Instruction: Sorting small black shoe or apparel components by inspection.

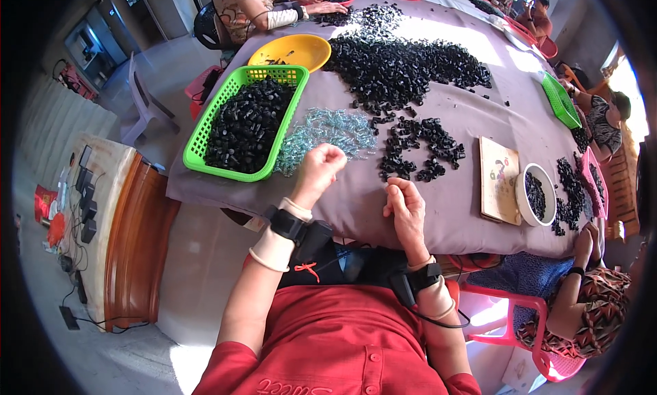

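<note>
My left hand (319,170) is raised at the near side of a spread of small clear bluish plastic pieces (335,129). Its fingers are closed in a pinch, and whatever lies between them is too small to make out. To its right, my right hand (406,209) is beside the near edge of a loose ring of small black plastic parts (438,149). The fingers there are curled together, and I cannot see what they hold. Left of my hands, a green plastic basket (194,147) is filled with similar black parts (250,125).
A large black heap (410,70) covers the table's middle, near a yellow plate (301,49). On the right lie a booklet (498,179) and a white bowl (525,214) of black parts. Other people sit around the cloth-covered table (328,214); a wooden cabinet (140,251) stands left.
</note>
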Motion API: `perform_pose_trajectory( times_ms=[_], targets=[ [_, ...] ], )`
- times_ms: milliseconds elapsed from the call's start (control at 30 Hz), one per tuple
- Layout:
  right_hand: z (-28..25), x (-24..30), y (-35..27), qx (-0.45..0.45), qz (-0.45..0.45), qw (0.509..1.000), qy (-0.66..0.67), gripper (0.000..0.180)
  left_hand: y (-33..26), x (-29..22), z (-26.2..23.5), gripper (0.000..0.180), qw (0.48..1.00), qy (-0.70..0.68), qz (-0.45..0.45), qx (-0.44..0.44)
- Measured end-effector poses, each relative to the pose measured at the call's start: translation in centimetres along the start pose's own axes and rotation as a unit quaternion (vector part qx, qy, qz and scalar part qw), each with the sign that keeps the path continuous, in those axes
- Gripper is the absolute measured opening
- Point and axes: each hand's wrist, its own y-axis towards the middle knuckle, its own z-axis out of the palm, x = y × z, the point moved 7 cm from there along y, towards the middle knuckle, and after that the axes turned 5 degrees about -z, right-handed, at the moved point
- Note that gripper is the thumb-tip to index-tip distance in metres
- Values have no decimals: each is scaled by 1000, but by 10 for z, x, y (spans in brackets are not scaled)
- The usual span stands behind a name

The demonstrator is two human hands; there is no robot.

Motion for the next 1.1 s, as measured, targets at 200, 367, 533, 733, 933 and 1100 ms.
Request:
perform_pose_trajectory(
  times_ms=[200, 367, 533, 733, 933, 1100],
  targets=[
    [3, 2, -2, -13, 1, 1000, 7, 17, 1, -28, 31, 10, 902, 368, 187, -126],
    [3, 3, -2, -5, -10, 1000, -12, 17, 16, -22, 48, 8, 876, 428, 202, -97],
    [3, 8, -2, -8, -16, 999, -36, 15, 12, -19, 51, 4, 882, 416, 213, -67],
    [2, 6, -2, -11, -25, 999, -45, 15, -9, -25, 58, 4, 912, 322, 255, -20],
    [3, 8, -1, -31, -69, 996, -39, 14, -23, 0, 78, 6, 985, 52, 40, 161],
    [-1, 9, -2, -12, -46, 997, -59, 11, -23, 2, 84, 7, 984, -45, 21, 169]
  ],
)
